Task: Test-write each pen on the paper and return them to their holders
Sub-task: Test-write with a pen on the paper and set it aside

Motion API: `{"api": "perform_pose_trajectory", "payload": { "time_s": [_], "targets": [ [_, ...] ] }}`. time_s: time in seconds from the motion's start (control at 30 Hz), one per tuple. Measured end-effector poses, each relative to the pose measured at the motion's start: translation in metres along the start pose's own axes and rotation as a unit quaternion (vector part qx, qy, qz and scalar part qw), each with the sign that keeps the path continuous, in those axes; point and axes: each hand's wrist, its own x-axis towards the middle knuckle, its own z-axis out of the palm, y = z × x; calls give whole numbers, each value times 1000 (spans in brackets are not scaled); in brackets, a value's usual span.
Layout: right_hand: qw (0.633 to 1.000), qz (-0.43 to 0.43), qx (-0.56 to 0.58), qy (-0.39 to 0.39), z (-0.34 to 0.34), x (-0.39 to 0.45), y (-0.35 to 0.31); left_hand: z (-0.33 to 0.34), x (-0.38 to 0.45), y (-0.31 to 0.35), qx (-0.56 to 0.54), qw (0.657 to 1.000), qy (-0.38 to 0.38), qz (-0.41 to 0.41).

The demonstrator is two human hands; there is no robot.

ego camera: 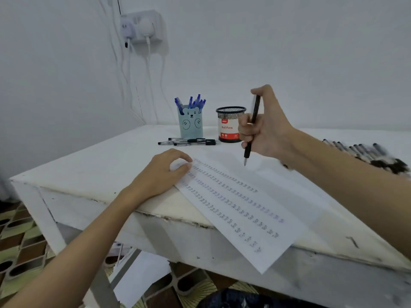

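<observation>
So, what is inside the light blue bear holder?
The bear holder holds several blue pens; only their upper ends stick out above the rim. Its opaque wall hides their lower parts and whatever else may be inside.

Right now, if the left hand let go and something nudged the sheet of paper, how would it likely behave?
The paper would probably slide easily: it looks thin and light, and only the left hand rests on its far corner. Its near end overhangs the table edge, so it may droop or slip off. It would likely flop if lifted by one corner.
</observation>
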Motion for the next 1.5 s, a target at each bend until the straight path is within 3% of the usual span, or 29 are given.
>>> {"api": "perform_pose_trajectory", "payload": {
  "time_s": [0.23,0.4,0.47,0.6,0.77,1.0,1.5],
  "targets": [
    [999,-35,8,-1,-27,-15,14,12,-1,30,-24,996,-88,-2],
    [991,60,-100,-70,-45,-24,27,22,17,41,15,994,-110,-1],
    [988,32,-140,-53,-45,-25,31,26,24,42,22,993,-118,0],
    [958,-83,-275,22,-41,-24,44,37,27,36,9,996,-90,29],
    [957,-87,-278,1,-32,-28,56,42,27,31,-2,997,-63,48],
    [918,-186,-348,35,-26,-24,69,45,27,28,3,997,-56,51],
    [913,-200,-353,23,-26,-22,70,44,26,27,1,997,-61,48]
  ]
}}
